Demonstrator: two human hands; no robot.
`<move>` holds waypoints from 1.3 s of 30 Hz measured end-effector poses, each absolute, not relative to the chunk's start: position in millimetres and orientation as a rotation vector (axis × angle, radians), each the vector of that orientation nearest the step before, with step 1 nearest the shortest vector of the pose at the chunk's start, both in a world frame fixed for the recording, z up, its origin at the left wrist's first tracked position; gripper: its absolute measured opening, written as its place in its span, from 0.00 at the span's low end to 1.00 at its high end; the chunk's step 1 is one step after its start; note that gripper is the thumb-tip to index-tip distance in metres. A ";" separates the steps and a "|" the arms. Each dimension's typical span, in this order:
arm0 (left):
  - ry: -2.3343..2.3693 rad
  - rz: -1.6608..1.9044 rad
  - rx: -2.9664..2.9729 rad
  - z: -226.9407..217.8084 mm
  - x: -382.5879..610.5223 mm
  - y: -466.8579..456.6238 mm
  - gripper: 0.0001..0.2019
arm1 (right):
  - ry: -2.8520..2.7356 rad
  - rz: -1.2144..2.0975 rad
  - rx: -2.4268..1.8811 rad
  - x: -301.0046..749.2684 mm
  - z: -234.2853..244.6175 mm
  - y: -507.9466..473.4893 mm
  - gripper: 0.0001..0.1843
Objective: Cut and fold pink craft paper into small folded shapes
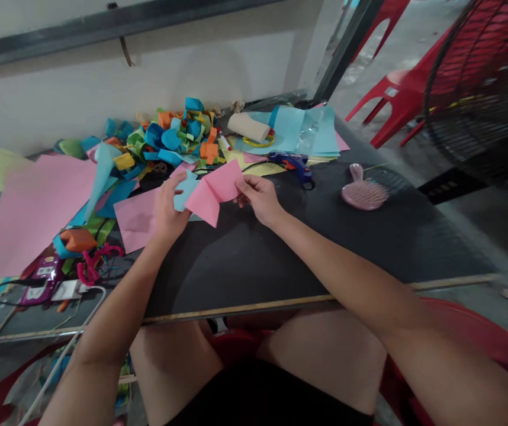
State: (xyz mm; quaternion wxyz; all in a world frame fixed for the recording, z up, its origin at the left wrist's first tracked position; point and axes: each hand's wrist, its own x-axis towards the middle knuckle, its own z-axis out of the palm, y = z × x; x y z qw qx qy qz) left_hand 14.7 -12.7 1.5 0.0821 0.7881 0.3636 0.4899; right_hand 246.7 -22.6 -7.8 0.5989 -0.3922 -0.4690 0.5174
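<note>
A creased piece of pink paper point(216, 190) is held up above the dark table, between my two hands. My right hand point(260, 198) pinches its right edge between thumb and fingers. My left hand point(169, 207) is at the paper's left corner, thumb against it and the other fingers curved and raised; the exact grip is partly hidden. Behind my left hand lie a light blue sheet point(186, 188) and a flat pink sheet point(136, 219). Beyond the paper, a blue glue gun point(296, 167) rests on the table.
Colourful folded paper pieces point(169, 139) are heaped along the wall. A large pink sheet point(36, 213), a purple power strip point(45, 278) and pink-handled scissors point(94, 263) lie left. A cardboard roll point(248, 127) sits at the back; a hairbrush point(365, 192) and fan point(485, 89) are right.
</note>
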 end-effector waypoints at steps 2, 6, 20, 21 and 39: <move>1.040 1.425 2.012 -5.1 23.4 -13.3 0.33 | -1.106 1.321 -0.843 240.7 -8.0 -27.4 0.26; 0.976 1.134 1.696 -6.6 39.1 -22.7 0.22 | -1.108 1.426 -0.772 231.6 -11.6 -32.3 0.24; 1.247 1.192 2.785 5.5 40.5 -45.0 0.11 | -1.908 0.060 -0.911 236.7 11.7 -56.1 0.17; 1.178 1.234 2.828 5.7 41.2 -45.8 0.10 | -1.942 0.047 -0.902 234.1 10.8 -57.2 0.15; 1.082 1.549 2.811 7.5 43.5 -43.5 0.05 | -1.825 -0.010 -0.982 232.2 7.3 -54.9 0.08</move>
